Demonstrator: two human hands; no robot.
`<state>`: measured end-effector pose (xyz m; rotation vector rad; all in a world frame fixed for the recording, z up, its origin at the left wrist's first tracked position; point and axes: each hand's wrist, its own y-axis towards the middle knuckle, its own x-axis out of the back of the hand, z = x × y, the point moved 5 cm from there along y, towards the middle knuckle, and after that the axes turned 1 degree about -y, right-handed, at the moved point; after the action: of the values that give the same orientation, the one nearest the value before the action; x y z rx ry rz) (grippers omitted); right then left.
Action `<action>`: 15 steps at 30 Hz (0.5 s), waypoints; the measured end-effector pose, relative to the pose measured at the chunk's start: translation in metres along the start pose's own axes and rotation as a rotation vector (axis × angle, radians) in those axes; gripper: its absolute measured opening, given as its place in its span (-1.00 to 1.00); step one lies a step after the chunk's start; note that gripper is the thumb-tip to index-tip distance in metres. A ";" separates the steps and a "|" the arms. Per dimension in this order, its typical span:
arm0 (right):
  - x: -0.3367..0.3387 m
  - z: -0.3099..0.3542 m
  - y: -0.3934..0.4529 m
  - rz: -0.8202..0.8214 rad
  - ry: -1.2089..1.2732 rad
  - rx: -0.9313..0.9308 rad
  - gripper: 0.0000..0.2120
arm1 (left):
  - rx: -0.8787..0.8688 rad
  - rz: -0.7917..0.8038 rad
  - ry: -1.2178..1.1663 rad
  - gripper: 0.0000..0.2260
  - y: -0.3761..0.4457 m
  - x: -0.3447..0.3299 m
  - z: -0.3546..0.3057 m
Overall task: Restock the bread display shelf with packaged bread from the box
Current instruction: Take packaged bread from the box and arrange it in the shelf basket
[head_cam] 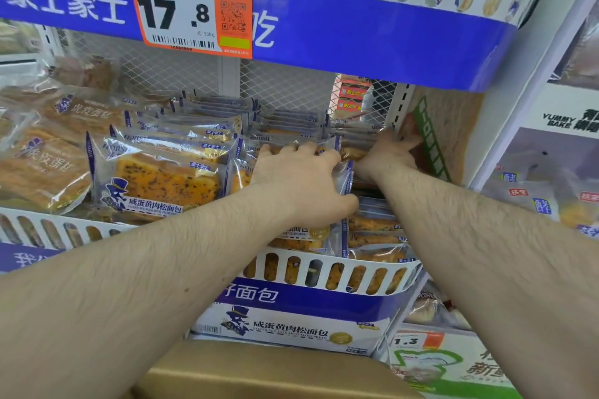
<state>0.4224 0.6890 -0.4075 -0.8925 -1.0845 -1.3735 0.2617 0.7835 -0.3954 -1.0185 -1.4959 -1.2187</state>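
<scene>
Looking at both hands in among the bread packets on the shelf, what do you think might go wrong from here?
1. The left hand presses on a packet at the top of a stack; pressing harder may squash the bread.
2. The front packets stand higher than the white slotted rail, so a nudge could tip them out.
3. The right hand is wedged by the shelf upright and might snag.
</scene>
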 end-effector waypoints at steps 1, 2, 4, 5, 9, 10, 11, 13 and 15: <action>0.003 -0.003 -0.005 0.008 0.024 0.012 0.21 | 0.004 0.016 -0.013 -0.32 0.000 0.001 0.000; 0.006 -0.006 -0.008 0.019 0.038 0.019 0.24 | 0.011 0.033 -0.037 -0.33 -0.001 0.003 -0.001; 0.012 -0.016 -0.018 0.036 0.078 0.003 0.25 | 0.028 0.035 -0.117 -0.37 -0.004 0.009 -0.001; 0.016 -0.021 -0.025 0.041 0.103 -0.005 0.17 | 0.023 0.002 -0.146 -0.41 -0.007 0.013 -0.002; 0.043 -0.033 -0.064 -0.085 0.264 0.103 -0.75 | -0.075 -0.347 -0.196 -0.60 -0.038 0.034 -0.011; 0.049 -0.036 -0.080 -0.129 0.307 0.134 -0.84 | -0.096 -0.418 -0.224 -0.63 -0.052 0.036 -0.015; 0.053 -0.038 -0.097 -0.166 0.345 0.168 -0.88 | -0.112 -0.462 -0.248 -0.64 -0.065 0.034 -0.020; 0.054 -0.040 -0.133 -0.210 0.394 0.236 -0.91 | -0.124 -0.484 -0.276 -0.63 -0.091 0.024 -0.030; 0.051 -0.043 -0.167 -0.245 0.438 0.300 -0.85 | -0.125 -0.439 -0.315 -0.62 -0.113 0.011 -0.036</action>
<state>0.2542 0.6260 -0.3910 -0.2271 -1.0399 -1.4679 0.1560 0.7295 -0.4063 -1.0300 -1.9838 -1.5232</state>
